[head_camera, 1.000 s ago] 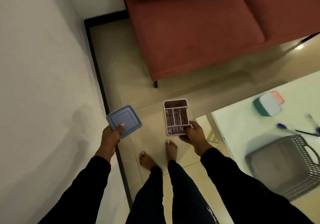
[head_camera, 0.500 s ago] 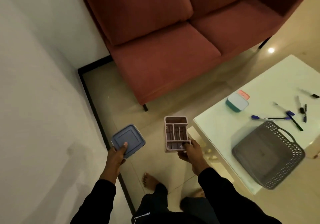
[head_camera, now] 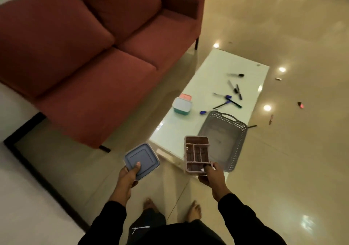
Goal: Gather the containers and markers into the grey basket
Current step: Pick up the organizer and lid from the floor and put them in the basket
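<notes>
My left hand (head_camera: 129, 176) grips a blue square lidded container (head_camera: 142, 159) by its near corner, over the floor. My right hand (head_camera: 211, 175) holds a pink divided organiser tray (head_camera: 197, 154) by its near edge, just in front of the grey basket (head_camera: 226, 129). The basket sits empty at the near end of the white table (head_camera: 211, 68), partly overhanging its edge. A teal container with a white lid (head_camera: 182, 105) stands on the table beside a small pink one (head_camera: 185, 96). Several markers (head_camera: 229, 98) lie scattered beyond the basket.
A red sofa (head_camera: 85, 51) stands left of the table. A white wall with a dark skirting (head_camera: 34, 167) runs along the left. Small items (head_camera: 300, 105) and a marker (head_camera: 252, 126) lie on the glossy floor to the right. My bare feet (head_camera: 194, 210) are below.
The view has swung right and up, bringing the whole table, basket and markers into sight. Both hands have carried their containers toward the table's near end.
</notes>
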